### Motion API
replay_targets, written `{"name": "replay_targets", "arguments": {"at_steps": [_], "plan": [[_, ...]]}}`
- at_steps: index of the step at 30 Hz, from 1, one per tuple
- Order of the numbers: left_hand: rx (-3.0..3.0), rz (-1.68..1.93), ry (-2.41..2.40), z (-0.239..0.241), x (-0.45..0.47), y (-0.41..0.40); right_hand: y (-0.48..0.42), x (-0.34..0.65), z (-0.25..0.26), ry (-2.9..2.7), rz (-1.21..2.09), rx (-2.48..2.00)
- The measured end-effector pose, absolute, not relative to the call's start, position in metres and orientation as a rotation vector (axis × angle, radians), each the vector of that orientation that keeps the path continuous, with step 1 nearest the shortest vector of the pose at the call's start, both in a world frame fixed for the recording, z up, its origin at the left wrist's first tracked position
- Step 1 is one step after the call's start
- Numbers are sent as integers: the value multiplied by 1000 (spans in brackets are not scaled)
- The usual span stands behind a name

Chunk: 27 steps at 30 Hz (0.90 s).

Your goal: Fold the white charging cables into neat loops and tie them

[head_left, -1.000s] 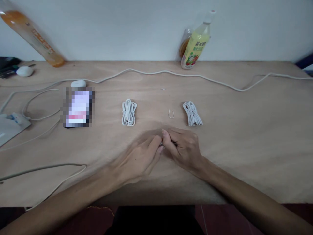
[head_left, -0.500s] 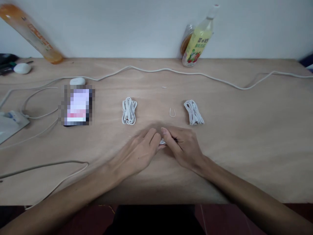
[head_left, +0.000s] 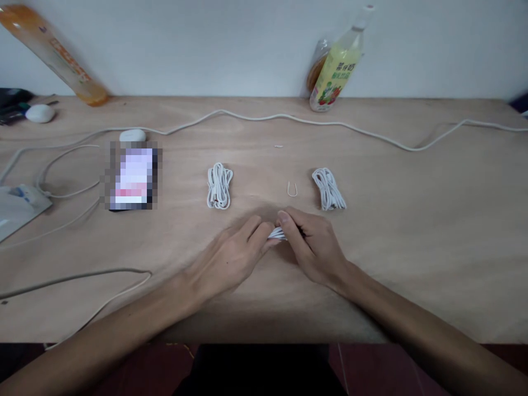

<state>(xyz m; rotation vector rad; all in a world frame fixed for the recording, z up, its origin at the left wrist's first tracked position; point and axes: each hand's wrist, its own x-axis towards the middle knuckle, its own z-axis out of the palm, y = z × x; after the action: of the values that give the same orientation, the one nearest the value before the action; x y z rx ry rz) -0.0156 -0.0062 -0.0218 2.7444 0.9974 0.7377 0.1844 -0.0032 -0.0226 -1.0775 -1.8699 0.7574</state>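
Note:
Between my two hands is a bundled white cable (head_left: 278,234), mostly covered by my fingers. My left hand (head_left: 243,250) is closed round its left end. With the thumb on top, my right hand (head_left: 313,242) grips the other end. Beyond my hands lie two more folded cable bundles, a left bundle (head_left: 219,186) and a right bundle (head_left: 329,189). A thin white twist tie (head_left: 292,190), bent in a U, rests on the table between those two. Farther back there is a tiny white strip (head_left: 279,146).
A phone (head_left: 134,179) and a white case (head_left: 132,136) lie to the left on the wooden table (head_left: 412,220). A long white cord (head_left: 284,116) crosses the back. An orange bottle (head_left: 61,60) and a yellow drink bottle (head_left: 338,69) lean at the wall.
My hands have drawn slightly apart, and more of the white cable shows between them. The bundles on the table lie as before; the whole view has shifted a little.

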Motion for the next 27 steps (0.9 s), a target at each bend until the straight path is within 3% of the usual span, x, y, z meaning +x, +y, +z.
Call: {"name": "replay_targets", "arguments": {"at_steps": [13,27], "plan": [[2812,873,1001,-23,-13,-8,-3,183,-22,-1883,719,-1117],[2267,707,979,-13,-12,-14,-4,187,-27,-2028,319,-1036]]}}
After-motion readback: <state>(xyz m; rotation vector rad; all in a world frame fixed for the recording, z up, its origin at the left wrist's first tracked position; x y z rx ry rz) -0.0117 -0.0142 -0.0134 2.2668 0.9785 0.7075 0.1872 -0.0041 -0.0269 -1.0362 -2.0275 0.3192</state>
